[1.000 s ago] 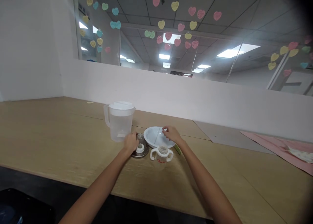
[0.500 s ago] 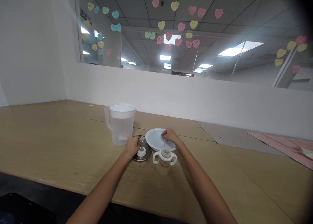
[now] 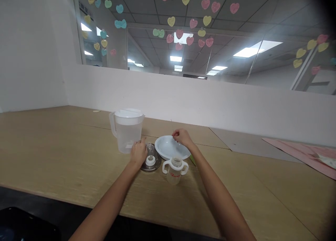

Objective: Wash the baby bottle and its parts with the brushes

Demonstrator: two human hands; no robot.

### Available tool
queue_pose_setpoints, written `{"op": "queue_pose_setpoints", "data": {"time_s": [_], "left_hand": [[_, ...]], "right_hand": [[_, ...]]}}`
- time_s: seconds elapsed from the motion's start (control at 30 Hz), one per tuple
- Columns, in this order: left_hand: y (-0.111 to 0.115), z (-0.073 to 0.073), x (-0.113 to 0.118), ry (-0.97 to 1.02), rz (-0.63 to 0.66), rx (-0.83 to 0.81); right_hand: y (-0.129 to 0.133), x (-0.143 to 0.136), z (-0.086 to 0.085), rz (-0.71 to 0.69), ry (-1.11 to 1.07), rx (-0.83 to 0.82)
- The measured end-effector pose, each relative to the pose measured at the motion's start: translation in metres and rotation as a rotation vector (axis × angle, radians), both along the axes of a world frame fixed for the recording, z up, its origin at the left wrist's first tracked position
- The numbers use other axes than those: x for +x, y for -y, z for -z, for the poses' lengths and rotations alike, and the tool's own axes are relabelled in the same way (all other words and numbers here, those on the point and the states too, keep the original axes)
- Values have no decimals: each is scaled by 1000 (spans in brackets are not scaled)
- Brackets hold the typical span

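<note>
Your right hand (image 3: 181,137) pinches a thin clear straw (image 3: 175,145) over the glossy white bowl (image 3: 168,149), its length running down toward the two-handled translucent bottle (image 3: 174,169). Your left hand (image 3: 138,152) curls on the round metal dish (image 3: 151,164).

**Pale plastics on a tan wood table**

The table (image 3: 65,157) is light tan with a faint wood grain. The pitcher (image 3: 127,130) at far left is frosted translucent white under a white lid. The bowl (image 3: 168,148) is plain white. The two-handled cup (image 3: 174,169) nearest is clear with white handles and small red lettering. The small dish (image 3: 157,164) is dull silver-grey — on it sits a white cap (image 3: 150,160). At far right lies a pink mat (image 3: 301,151). On the glass beyond hang paper hearts (image 3: 183,34) — pink, yellow, green, blue.
</note>
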State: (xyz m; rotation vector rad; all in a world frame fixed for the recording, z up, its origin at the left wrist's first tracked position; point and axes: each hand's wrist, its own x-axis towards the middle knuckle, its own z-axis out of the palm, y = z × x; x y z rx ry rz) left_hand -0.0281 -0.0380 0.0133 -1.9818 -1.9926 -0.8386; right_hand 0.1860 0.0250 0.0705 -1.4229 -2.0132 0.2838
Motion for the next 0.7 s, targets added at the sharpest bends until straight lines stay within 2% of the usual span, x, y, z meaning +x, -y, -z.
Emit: {"op": "queue_pose_setpoints", "data": {"time_s": [0.23, 0.33, 0.5, 0.7], "left_hand": [[6, -8, 3, 160, 38, 215], [6, -10, 9, 302, 121, 250], [1, -17, 26, 545, 305, 242], [-1, -30, 46, 666, 491, 222]], "right_hand": [[7, -6, -10, -29, -133, 66], [13, -9, -17, -73, -306, 33], [35, -9, -39, -278, -605, -52], [62, -6, -65, -381, -768, 40]]}}
